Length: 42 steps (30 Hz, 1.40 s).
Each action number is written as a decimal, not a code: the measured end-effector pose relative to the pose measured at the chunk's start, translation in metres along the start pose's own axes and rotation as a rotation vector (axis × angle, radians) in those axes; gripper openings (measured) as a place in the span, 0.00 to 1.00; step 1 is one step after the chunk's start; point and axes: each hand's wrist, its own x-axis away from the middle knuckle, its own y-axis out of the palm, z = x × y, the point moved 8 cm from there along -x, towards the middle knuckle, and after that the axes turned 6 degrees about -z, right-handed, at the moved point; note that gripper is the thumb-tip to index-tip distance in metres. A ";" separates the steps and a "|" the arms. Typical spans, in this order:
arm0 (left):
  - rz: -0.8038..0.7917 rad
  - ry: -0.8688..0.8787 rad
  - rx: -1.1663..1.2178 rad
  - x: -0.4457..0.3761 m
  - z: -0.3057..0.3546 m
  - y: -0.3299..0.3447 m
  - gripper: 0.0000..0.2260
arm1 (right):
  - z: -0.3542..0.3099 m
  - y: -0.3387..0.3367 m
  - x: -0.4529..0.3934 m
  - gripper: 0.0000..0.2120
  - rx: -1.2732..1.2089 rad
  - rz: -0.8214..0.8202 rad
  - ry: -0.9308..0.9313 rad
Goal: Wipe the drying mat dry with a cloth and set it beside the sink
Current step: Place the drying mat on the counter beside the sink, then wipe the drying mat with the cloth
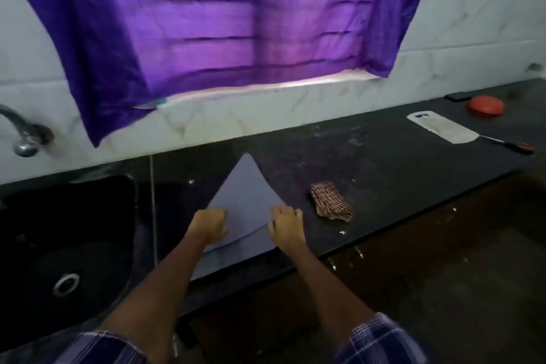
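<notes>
From the head camera, the grey drying mat [245,201] lies on the dark counter [399,162] at its front edge, just right of the black sink [68,230]. The mat is folded or lifted: an upper flap rises to a point toward the back wall, while a lower layer lies flat and reaches the counter's front edge. The left hand [210,226] is closed on the flap's left side and the right hand [286,224] grips its right side, fingers curled over the edge. The picture is soft, so whether the flap is pinched between thumb and fingers or only pressed down is hard to say.

The striped cloth [331,201] sits bunched on the counter just right of the mat, near the right hand but not touched by it. Toward the counter's far right corner lie a pale chopping board [443,127], a red lid [487,105] and a red-handled tool [514,146], well apart from the work. A tap [23,133] juts from the wall over the sink, under a purple curtain [221,23].

Risks from here, as I judge them: the mat's lower layer sits at the front edge, so a pull toward the body could drag it off the counter. With both hands on the mat, neither is free for the cloth, and turning the mat leftward could dip a corner into the sink.
</notes>
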 end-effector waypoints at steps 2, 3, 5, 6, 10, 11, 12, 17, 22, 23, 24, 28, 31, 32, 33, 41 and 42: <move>-0.098 -0.016 0.032 -0.012 0.005 0.015 0.23 | 0.030 0.003 -0.003 0.19 -0.018 0.042 0.142; -0.115 -0.014 0.035 -0.018 0.008 0.021 0.24 | 0.046 0.002 -0.007 0.20 -0.010 0.071 0.203; -0.096 0.005 0.015 -0.032 0.019 0.027 0.25 | 0.076 -0.004 -0.021 0.24 0.019 0.081 0.304; -0.087 0.023 -0.012 -0.038 0.026 0.028 0.25 | 0.090 -0.006 -0.031 0.26 0.015 0.085 0.338; -0.070 0.111 -0.143 -0.062 0.045 0.042 0.26 | 0.140 -0.008 -0.072 0.30 -0.048 0.074 0.433; -0.065 0.128 -0.147 -0.066 0.046 0.043 0.27 | 0.150 -0.005 -0.080 0.32 -0.070 0.048 0.462; -0.063 0.139 -0.146 -0.069 0.046 0.044 0.26 | 0.159 -0.002 -0.088 0.32 -0.073 0.012 0.493; -0.044 0.115 -0.102 -0.084 0.036 0.032 0.17 | 0.178 -0.005 -0.118 0.15 0.041 -0.015 0.514; 0.090 -0.064 0.082 -0.082 -0.006 -0.005 0.15 | 0.142 -0.047 -0.161 0.15 -0.200 0.135 0.339; 0.117 -0.110 0.124 -0.080 -0.019 -0.012 0.15 | 0.128 -0.053 -0.171 0.15 -0.277 0.153 0.297; 0.143 -0.149 0.159 -0.078 -0.031 -0.017 0.15 | 0.114 -0.058 -0.180 0.15 -0.352 0.172 0.266; 0.215 -0.337 0.265 -0.065 -0.086 -0.024 0.17 | 0.053 -0.065 -0.206 0.12 -0.497 0.204 0.157; 0.267 -0.485 0.357 -0.052 -0.136 -0.017 0.21 | 0.009 -0.053 -0.221 0.11 -0.548 0.168 0.093; 0.273 -0.516 0.364 -0.049 -0.151 -0.013 0.22 | -0.003 -0.047 -0.225 0.11 -0.562 0.154 0.079; 0.268 -0.533 0.351 -0.046 -0.164 -0.009 0.22 | -0.015 -0.042 -0.229 0.11 -0.577 0.141 0.069; 0.214 -0.527 0.308 -0.058 -0.259 0.017 0.16 | -0.104 0.000 -0.262 0.09 -0.627 0.001 0.002; 0.178 -0.501 0.305 -0.065 -0.267 0.021 0.18 | -0.122 0.006 -0.270 0.11 -0.559 -0.061 -0.049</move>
